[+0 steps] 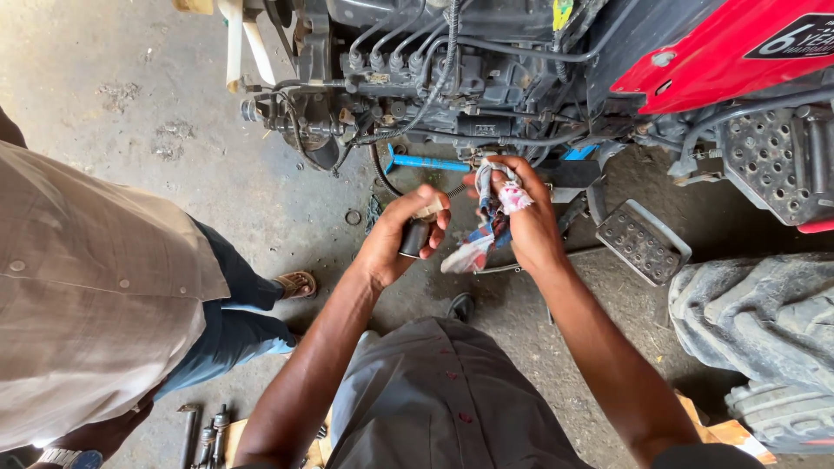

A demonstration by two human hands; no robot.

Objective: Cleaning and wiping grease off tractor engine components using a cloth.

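My left hand (401, 236) is closed around the dark handle of a tool (415, 236), whose thin shaft points toward the other hand. My right hand (521, 213) grips a rag (486, 230) of white, blue, red and pink cloth, bunched around the tool's tip. Both hands are held in front of a tractor engine (417, 78) with dark hoses and pipes. A blue bar (427, 161) lies just beyond my hands, under the engine.
Another person in a light shirt (87, 287) and blue trousers stands at the left. The red tractor body (721, 52), a metal foot step (643, 241) and a big tyre (764, 330) are at the right. Several tools (204, 434) lie on the concrete floor.
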